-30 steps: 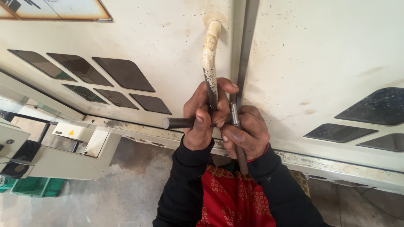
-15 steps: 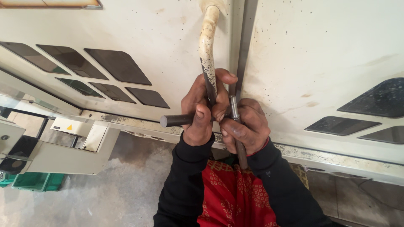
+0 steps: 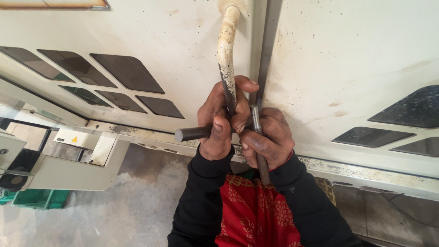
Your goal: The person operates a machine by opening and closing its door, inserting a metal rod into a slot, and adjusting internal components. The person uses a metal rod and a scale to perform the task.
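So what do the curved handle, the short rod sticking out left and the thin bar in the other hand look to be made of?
Curved handle: probably metal under cream paint, which is chipped to dark near the left hand. Short rod: looks like bare steel, dull grey with a flat cut end. Thin bar in the right hand: likely metal too, with a grey sheen.

1. A cream metal cabinet [image 3: 151, 41] fills the upper view, stained and speckled with dirt.
2. Dark slanted panels [image 3: 125, 71] sit in its left door; more [image 3: 407, 107] on the right.
3. A pale box with a yellow warning sticker [image 3: 75, 139] stands lower left.
4. A green crate [image 3: 39, 199] rests on the grey concrete floor [image 3: 128, 206].
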